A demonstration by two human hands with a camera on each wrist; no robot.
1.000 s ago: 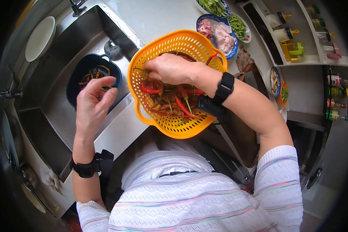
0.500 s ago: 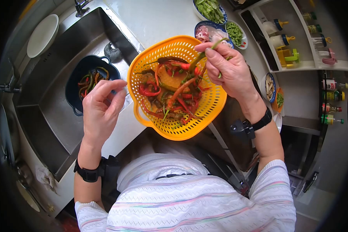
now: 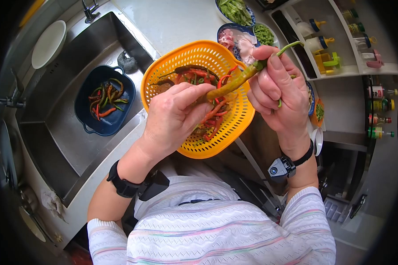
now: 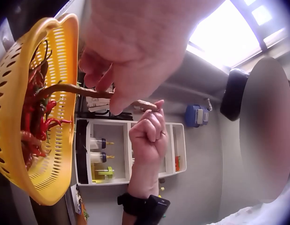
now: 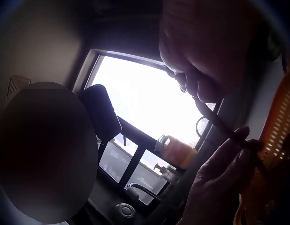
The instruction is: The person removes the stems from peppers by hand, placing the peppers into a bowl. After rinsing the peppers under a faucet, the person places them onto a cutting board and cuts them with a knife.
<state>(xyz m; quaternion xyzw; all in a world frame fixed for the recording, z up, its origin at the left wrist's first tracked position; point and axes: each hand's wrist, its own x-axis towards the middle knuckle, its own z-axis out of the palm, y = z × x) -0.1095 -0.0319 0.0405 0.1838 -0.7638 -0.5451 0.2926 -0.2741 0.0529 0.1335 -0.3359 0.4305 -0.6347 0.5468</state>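
While the pepper (image 3: pixel 230 86) slants away rightward, my left hand (image 3: pixel 172 110) pinches its body, my right hand (image 3: pixel 281 84) its top (stem (image 3: pixel 291 45) outward).

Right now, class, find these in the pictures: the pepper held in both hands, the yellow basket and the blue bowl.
Held pepper (image 3: pixel 234 83), head view: middle of its body.
Yellow basket (image 3: pixel 200 54), head view: inner wall with holes.
Blue bowl (image 3: pixel 115 123), head view: bare inside.

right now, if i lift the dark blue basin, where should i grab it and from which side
Probably by the far loop handle and near loop handle of the dark blue basin, from above: it sits open side up in the sink, and both loops jut past the rim, clear of the peppers inside.
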